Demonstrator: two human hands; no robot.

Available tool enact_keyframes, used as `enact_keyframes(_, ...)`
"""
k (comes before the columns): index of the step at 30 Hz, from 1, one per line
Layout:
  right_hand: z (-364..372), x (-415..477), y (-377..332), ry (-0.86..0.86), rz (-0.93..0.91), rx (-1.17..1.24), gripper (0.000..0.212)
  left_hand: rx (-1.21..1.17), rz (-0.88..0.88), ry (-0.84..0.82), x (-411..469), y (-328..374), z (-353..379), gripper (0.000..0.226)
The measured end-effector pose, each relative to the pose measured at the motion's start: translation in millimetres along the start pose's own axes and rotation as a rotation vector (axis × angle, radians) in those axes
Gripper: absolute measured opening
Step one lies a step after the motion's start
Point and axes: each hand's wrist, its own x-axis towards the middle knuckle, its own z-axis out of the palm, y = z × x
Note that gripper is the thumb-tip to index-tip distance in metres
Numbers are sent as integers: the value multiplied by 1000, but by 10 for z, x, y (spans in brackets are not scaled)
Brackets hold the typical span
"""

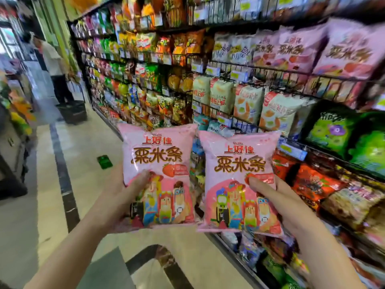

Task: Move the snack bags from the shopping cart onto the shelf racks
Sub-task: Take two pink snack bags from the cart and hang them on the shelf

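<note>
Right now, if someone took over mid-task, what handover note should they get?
Left hand grips one pink bag at its lower left, thumb in front.
Right hand grips a second pink bag at its lower right.
Both bags are held up in the aisle, in front of the shelves.
Matching pink bags stand on the upper rack at right.
Done: two bags in hand.
Left: set both on a rack. Cart contents not visible.
</note>
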Motion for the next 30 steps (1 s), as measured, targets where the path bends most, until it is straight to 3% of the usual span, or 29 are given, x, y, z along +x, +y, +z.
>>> enact_keyframes(2, 160, 167, -107, 58, -32, -15, 63, 151, 50, 13, 360, 66, -176, 16)
enact_keyframes(4, 316, 326, -223, 95, -65, -18, 68, 175, 109, -17, 758, 67, -387, 59)
enact_keyframes(8, 563, 583, -483, 174, -153, 3, 80, 49, 170, -104, 1483, 124, -573, 74)
enact_keyframes(12, 639, 753, -728, 287, -190, -47, 79, 11, 141, -198, 2055, 161, -570, 59)
enact_keyframes(19, 558, 1064, -1161, 423, -267, -157, 85, -166, 157, -352, 2900, 303, -285, 69)
enact_keyframes(24, 282, 1497, -1369, 498, -345, -140, 82, -225, 113, -395, 3525, 417, 113, 42)
enact_keyframes(28, -6, 1974, -1460, 539, -399, -135, 78, -270, 129, -325, 4204, 484, 468, 75)
enact_keyframes(30, -122, 2207, -1514, 582, -416, -158, 79, -201, 165, -438, 4466, 516, 563, 60)
